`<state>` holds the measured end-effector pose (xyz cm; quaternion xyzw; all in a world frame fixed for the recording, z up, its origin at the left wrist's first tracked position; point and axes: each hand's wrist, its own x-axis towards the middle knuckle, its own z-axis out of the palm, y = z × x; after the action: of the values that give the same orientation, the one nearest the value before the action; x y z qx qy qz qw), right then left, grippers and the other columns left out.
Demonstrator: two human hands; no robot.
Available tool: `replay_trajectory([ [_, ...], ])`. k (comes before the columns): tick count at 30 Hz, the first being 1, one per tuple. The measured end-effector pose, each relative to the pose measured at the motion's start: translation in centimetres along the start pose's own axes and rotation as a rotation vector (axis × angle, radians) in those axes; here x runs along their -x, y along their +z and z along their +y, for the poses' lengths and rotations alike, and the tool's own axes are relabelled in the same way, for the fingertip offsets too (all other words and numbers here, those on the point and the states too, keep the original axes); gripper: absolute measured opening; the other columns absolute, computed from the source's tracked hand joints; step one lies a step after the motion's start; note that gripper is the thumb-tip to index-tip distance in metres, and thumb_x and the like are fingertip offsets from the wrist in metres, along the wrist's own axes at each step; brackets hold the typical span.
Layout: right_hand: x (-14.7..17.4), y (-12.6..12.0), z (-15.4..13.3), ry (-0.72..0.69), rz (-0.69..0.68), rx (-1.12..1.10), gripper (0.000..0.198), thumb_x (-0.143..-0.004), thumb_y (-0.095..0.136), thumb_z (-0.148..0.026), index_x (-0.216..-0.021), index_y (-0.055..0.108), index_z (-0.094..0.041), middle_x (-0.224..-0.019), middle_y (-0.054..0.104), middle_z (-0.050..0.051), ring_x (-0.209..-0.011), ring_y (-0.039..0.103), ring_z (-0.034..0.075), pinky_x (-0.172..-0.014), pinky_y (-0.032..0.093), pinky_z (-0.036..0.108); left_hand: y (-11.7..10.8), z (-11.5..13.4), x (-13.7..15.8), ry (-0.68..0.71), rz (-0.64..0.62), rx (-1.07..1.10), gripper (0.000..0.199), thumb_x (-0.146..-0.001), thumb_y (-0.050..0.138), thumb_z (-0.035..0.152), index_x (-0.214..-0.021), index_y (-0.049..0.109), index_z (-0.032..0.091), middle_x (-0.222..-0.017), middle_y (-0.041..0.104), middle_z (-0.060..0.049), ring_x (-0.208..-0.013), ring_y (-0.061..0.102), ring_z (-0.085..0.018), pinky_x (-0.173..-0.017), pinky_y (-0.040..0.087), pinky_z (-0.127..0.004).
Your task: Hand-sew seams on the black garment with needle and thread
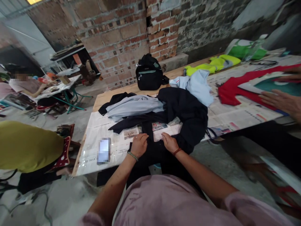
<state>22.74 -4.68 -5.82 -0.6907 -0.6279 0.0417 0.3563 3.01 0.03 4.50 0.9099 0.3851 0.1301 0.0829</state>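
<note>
A black garment (185, 108) lies bunched on the paper-covered table (91, 150), with part of it hanging over the near edge. My left hand (139, 145), a beaded bracelet at its wrist, is closed on the dark cloth at that edge. Opposite it, my right hand (170, 143), wearing a red bracelet, pinches the same garment, thumb and fingers together. Between the hands runs a narrow dark strip of cloth. Just beyond them lies a light grey garment (136, 106) over more black fabric. The exact grip of the fingertips is hard to make out.
A phone (103, 150) lies left of my hands. Behind the clothes stand a black bag (149, 73), a pale blue cloth (199, 86) and a yellow vest (213, 64). At right, another person's hands (278, 100) rest near a red garment (235, 88). Someone in olive (30, 146) sits left.
</note>
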Motion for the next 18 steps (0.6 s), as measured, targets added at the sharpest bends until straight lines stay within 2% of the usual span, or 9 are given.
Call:
replay_trajectory([
  [2, 0.0, -0.2, 0.0, 0.003, 0.023, -0.034, 0.032, -0.087, 0.029, -0.025, -0.106, 0.052, -0.016, -0.103, 0.061, 0.008, -0.093, 0.058, 0.015, -0.08, 0.046, 0.027, 1.4, 1.2, -1.2, 0.067, -0.089, 0.084, 0.041, -0.074, 0.053, 0.025, -0.115, 0.047, 0.021, -0.115, 0.051, -0.008, -0.109, 0.042, -0.022, -0.093, 0.03, -0.038],
  [6, -0.1, -0.3, 0.0, 0.018, 0.087, -0.101, 0.035, -0.088, 0.024, -0.028, -0.103, 0.053, -0.015, -0.1, 0.061, 0.009, -0.093, 0.058, 0.015, -0.082, 0.046, 0.028, 3.1, 1.8, -3.0, 0.024, -0.315, 0.102, 0.059, -0.064, 0.065, 0.036, -0.116, 0.045, 0.02, -0.097, 0.061, -0.005, -0.097, 0.052, -0.024, -0.088, 0.032, -0.039],
  [11, -0.1, -0.1, 0.3, 0.048, 0.106, -0.163, 0.032, -0.087, 0.026, -0.028, -0.105, 0.05, -0.016, -0.101, 0.06, 0.009, -0.094, 0.057, 0.016, -0.081, 0.046, 0.029, 2.3, 1.0, -3.2, -0.008, -0.437, 0.005, 0.043, -0.063, 0.062, 0.048, -0.098, 0.058, 0.023, -0.081, 0.064, -0.003, -0.083, 0.058, -0.023, -0.079, 0.036, -0.033],
  [15, 0.0, -0.1, 0.4, 0.07, 0.114, -0.202, 0.03, -0.087, 0.029, -0.028, -0.104, 0.05, -0.016, -0.102, 0.061, 0.009, -0.093, 0.057, 0.016, -0.081, 0.046, 0.029, 1.1, 0.8, -2.2, 0.016, -0.444, -0.04, 0.029, -0.07, 0.055, 0.05, -0.072, 0.062, 0.022, -0.068, 0.062, -0.001, -0.074, 0.057, -0.019, -0.071, 0.037, -0.028],
  [18, 0.0, -0.2, 0.3, 0.084, 0.114, -0.212, 0.03, -0.086, 0.029, -0.028, -0.104, 0.05, -0.016, -0.101, 0.061, 0.009, -0.091, 0.058, 0.016, -0.079, 0.046, 0.028, 1.3, 0.9, -0.8, 0.126, -0.291, -0.08, 0.025, -0.079, 0.048, 0.039, -0.07, 0.061, 0.02, -0.072, 0.059, -0.003, -0.075, 0.055, -0.017, -0.073, 0.036, -0.029],
])
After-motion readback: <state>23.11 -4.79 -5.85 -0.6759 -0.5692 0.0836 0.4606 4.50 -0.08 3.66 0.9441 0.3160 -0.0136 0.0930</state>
